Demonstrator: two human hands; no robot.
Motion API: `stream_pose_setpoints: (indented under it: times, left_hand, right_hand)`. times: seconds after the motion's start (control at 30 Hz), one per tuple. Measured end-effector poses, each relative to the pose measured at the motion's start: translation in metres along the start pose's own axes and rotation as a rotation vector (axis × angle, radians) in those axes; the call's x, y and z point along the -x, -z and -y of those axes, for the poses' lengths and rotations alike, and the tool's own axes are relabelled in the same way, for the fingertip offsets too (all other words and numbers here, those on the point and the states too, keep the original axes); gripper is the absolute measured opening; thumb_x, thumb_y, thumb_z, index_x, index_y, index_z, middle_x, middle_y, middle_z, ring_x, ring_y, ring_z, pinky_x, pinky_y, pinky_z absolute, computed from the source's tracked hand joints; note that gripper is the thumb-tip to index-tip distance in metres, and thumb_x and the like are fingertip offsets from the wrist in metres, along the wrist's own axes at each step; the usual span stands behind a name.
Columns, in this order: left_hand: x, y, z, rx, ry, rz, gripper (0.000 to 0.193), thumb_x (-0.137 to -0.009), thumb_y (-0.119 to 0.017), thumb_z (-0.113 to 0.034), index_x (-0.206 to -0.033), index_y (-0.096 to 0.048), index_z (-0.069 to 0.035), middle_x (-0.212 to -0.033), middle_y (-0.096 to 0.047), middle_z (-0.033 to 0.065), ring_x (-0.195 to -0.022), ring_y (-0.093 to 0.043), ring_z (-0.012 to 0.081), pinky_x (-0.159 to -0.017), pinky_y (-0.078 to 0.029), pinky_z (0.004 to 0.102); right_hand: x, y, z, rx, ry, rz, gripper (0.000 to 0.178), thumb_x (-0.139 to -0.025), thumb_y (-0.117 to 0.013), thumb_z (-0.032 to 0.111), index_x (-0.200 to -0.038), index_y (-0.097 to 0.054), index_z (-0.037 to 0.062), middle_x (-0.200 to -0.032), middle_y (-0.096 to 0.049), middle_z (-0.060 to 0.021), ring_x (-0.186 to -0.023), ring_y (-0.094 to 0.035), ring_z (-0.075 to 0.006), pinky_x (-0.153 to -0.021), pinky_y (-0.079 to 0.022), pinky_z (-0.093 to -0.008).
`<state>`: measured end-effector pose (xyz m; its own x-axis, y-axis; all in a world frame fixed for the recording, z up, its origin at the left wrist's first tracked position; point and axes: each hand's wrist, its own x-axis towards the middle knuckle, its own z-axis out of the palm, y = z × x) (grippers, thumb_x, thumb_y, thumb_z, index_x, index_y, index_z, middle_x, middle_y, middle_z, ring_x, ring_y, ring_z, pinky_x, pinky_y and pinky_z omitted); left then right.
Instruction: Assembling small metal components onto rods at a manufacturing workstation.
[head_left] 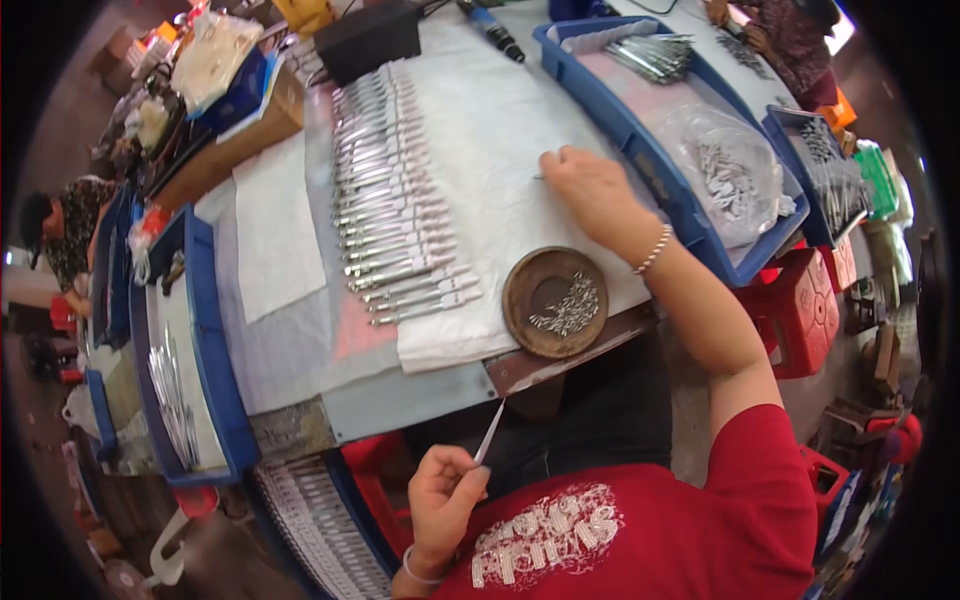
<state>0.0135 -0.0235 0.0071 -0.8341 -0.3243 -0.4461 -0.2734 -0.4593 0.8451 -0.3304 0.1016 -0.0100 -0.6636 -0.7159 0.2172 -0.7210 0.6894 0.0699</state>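
My left hand point(440, 498) is closed around slim, pointed silver tweezers point(489, 436), held low in front of the table edge with the tip up. My right hand point(597, 197) reaches over the white cloth point(490, 150) with fingers pinched together. A tiny dark tip shows at those fingers, too small to name. Nearest below that hand sits a round brown dish point(522, 318) with many small shiny metal pieces point(572, 308) in it. Left of the hand, a long row of slender silver metal rods point(395, 200) with pale ends lies side by side on the cloth.
On the right, a blue tray point(640, 165) carries metal parts and a clear bag point(735, 180) of small pieces. Another blue tray point(222, 380) stands at left. A black box point(368, 42) and a blue-black tool point(492, 32) lie at the back. Red stools point(800, 310) stand at right.
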Motion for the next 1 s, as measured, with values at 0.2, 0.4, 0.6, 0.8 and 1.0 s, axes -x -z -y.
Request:
stream_pose_setpoints:
  times: [0.2, 0.4, 0.6, 0.8, 1.0]
  left_hand:
    - [0.007, 0.001, -0.004, 0.082, -0.128, 0.032, 0.014, -0.081, -0.057, 0.004, -0.095, -0.06, 0.004, -0.079, -0.056, 0.0064, -0.07, -0.053, 0.0101, -0.064, -0.043, 0.0212]
    - [-0.003, -0.008, 0.002, -0.04, -0.261, 0.171, 0.016, -0.087, -0.053, -0.004, -0.095, -0.061, 0.007, -0.084, -0.058, 0.012, -0.079, -0.059, 0.0178, -0.071, -0.047, 0.0242]
    - [-0.024, -0.035, 0.0, -0.259, -0.248, 0.284, 0.027, -0.089, -0.045, 0.003, -0.115, -0.053, 0.005, -0.076, -0.053, 0.0069, -0.069, -0.055, 0.0122, -0.065, -0.044, 0.0221]
    - [-0.023, -0.043, 0.009, 0.022, -0.166, 0.261, 0.017, -0.091, -0.048, 0.0, -0.107, -0.051, 0.005, -0.091, -0.061, 0.0082, -0.085, -0.06, 0.011, -0.078, -0.049, 0.0232]
    - [-0.013, -0.036, 0.015, -0.08, -0.212, 0.244, 0.013, -0.09, -0.051, -0.003, -0.101, -0.052, 0.004, -0.086, -0.064, 0.0074, -0.08, -0.06, 0.0084, -0.071, -0.048, 0.0205]
  right_hand:
    - [0.015, 0.026, 0.002, -0.062, 0.015, -0.114, 0.013, -0.074, -0.052, -0.002, -0.086, -0.053, 0.0007, -0.087, -0.056, -0.0145, -0.078, -0.059, -0.028, -0.064, -0.048, -0.0353]
    - [0.091, 0.115, 0.034, -0.832, 0.021, -0.055, 0.012, -0.075, -0.058, 0.0, -0.086, -0.054, 0.0003, -0.072, -0.05, -0.0098, -0.065, -0.053, -0.0245, -0.058, -0.042, -0.0312]
    - [0.149, 0.101, 0.072, -1.484, -0.166, 0.393, 0.014, -0.082, -0.059, 0.002, -0.094, -0.053, -0.0004, -0.075, -0.058, -0.0069, -0.06, -0.059, -0.0111, -0.052, -0.045, -0.0244]
    - [0.167, 0.084, 0.102, -1.682, -0.222, 0.384, 0.007, -0.085, -0.056, 0.002, -0.091, -0.054, -0.0021, -0.076, -0.06, -0.0063, -0.062, -0.061, -0.0091, -0.054, -0.048, -0.0202]
    - [0.162, 0.077, 0.118, -1.388, -0.022, 0.128, 0.007, -0.078, -0.062, -0.001, -0.085, -0.06, -0.0006, -0.067, -0.058, -0.0068, -0.054, -0.057, -0.0126, -0.048, -0.044, -0.0224]
